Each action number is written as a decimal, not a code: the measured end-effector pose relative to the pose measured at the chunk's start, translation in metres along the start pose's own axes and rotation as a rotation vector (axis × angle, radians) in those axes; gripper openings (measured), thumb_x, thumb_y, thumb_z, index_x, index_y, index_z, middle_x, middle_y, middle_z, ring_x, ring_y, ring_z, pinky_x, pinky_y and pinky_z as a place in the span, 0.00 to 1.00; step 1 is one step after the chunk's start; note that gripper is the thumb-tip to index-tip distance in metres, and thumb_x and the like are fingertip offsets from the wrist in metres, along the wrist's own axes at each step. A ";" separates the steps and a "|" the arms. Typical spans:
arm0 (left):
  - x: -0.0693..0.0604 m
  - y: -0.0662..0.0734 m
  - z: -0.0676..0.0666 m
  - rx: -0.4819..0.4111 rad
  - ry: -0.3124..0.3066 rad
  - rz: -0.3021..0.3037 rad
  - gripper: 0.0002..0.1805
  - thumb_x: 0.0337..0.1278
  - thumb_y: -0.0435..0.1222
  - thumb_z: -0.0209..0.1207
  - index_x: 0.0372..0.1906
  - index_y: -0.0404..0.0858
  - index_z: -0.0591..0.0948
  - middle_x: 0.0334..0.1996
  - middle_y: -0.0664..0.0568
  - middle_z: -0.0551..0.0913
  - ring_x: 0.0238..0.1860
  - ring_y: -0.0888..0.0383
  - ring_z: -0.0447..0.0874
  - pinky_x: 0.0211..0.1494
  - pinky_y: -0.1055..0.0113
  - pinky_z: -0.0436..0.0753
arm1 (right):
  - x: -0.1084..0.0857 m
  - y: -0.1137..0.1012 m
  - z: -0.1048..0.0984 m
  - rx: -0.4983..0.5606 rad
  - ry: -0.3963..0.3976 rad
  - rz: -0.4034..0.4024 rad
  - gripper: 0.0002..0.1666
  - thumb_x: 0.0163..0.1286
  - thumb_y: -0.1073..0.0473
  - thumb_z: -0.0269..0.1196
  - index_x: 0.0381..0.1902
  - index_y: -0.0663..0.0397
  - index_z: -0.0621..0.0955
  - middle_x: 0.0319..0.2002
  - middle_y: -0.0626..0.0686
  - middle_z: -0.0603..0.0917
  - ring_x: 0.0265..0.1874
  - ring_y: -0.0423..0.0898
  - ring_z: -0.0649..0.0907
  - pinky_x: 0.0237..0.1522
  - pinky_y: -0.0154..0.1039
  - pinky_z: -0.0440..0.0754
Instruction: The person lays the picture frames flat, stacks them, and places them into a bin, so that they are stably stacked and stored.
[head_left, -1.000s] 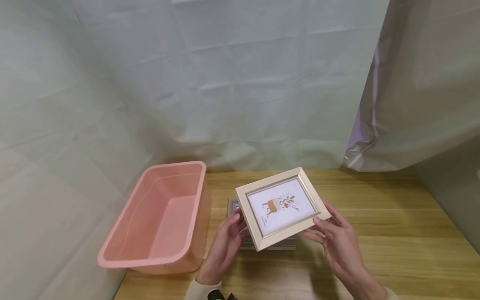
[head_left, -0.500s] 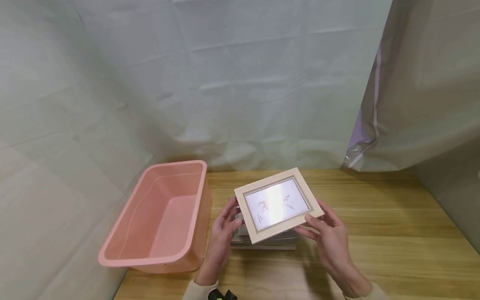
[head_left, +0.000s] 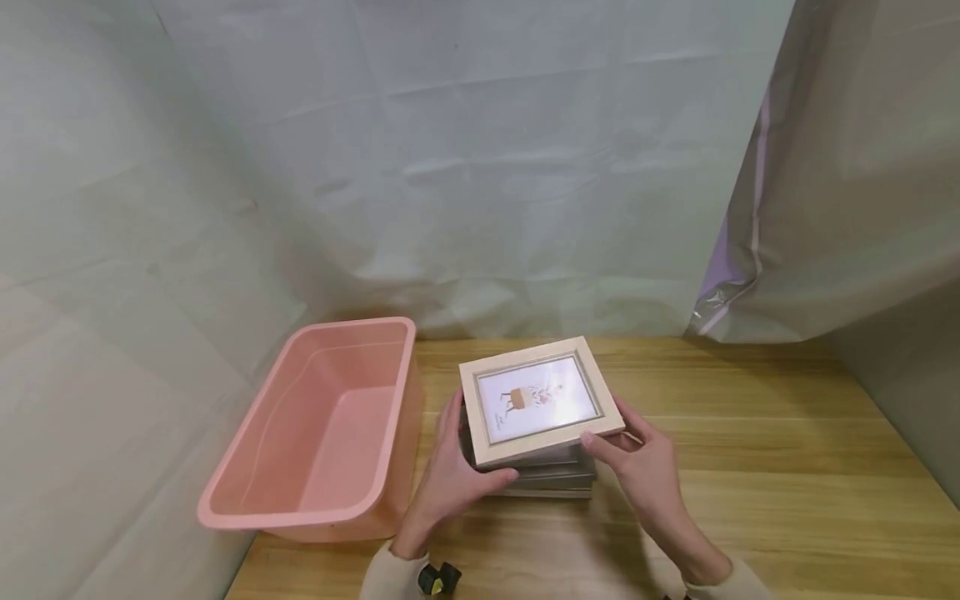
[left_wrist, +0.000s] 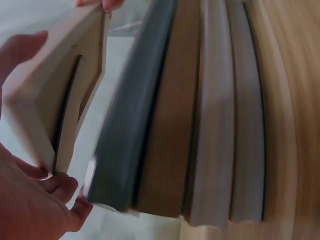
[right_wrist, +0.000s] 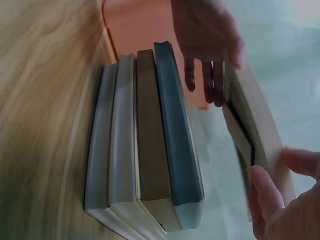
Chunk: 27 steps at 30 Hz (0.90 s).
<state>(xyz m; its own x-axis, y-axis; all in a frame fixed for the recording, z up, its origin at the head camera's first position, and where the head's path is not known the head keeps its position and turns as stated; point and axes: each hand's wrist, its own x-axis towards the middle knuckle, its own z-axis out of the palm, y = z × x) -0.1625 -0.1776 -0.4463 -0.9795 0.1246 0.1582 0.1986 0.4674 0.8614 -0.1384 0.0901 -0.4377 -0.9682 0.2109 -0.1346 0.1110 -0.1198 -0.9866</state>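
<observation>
A cream picture frame with a plant drawing behind its glass is held up, slightly tilted, over a stack of frames. My right hand pinches its near right corner, thumb on the front face. Around its left side sits my left hand, fingers at the left edge and thumb along the near edge. Both wrist views show a gap between the held frame and the stack, whose edges are blue-grey, brown and pale grey. The stand on the held frame's back shows in the left wrist view.
A pink plastic tub stands left of the stack on the wood-grain table. Pale sheeting hangs behind and to the left. A darker curtain hangs at the right.
The picture frame has moved left and tilts less, now more squarely above the stack. My left hand has come round its left side; my right hand has moved left with it.
</observation>
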 end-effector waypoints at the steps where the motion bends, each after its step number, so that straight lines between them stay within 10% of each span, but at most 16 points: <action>1: 0.001 -0.002 0.000 0.010 0.003 -0.006 0.80 0.32 0.46 0.86 0.90 0.39 0.48 0.88 0.34 0.53 0.84 0.33 0.59 0.83 0.30 0.64 | 0.000 0.001 0.000 -0.041 0.000 -0.003 0.50 0.64 0.70 0.78 0.81 0.62 0.71 0.66 0.70 0.83 0.44 0.30 0.89 0.48 0.29 0.90; 10: 0.004 -0.016 0.001 0.045 0.026 -0.008 0.77 0.36 0.46 0.86 0.89 0.35 0.49 0.87 0.33 0.55 0.85 0.33 0.57 0.83 0.29 0.63 | 0.000 0.015 0.003 -0.228 0.022 -0.158 0.47 0.55 0.68 0.84 0.72 0.68 0.79 0.61 0.65 0.84 0.49 0.32 0.87 0.54 0.27 0.89; 16: 0.001 -0.022 0.000 0.078 0.022 -0.051 0.78 0.36 0.49 0.86 0.89 0.36 0.49 0.88 0.33 0.54 0.87 0.34 0.53 0.86 0.29 0.58 | -0.001 0.024 0.005 -0.354 0.041 -0.222 0.45 0.53 0.63 0.87 0.68 0.69 0.82 0.57 0.61 0.84 0.56 0.52 0.89 0.60 0.24 0.84; 27: -0.003 -0.035 -0.001 0.133 0.024 -0.045 0.77 0.35 0.51 0.86 0.89 0.34 0.51 0.86 0.31 0.56 0.86 0.32 0.55 0.86 0.30 0.60 | -0.001 0.039 0.009 -0.428 0.035 -0.210 0.46 0.52 0.59 0.87 0.67 0.68 0.83 0.57 0.62 0.85 0.57 0.61 0.90 0.66 0.55 0.87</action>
<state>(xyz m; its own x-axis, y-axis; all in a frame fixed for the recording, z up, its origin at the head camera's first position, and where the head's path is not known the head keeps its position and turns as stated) -0.1667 -0.1951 -0.4762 -0.9877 0.0804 0.1338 0.1555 0.5845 0.7964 -0.1351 0.0764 -0.4749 -0.9723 0.2209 0.0761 0.0030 0.3375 -0.9413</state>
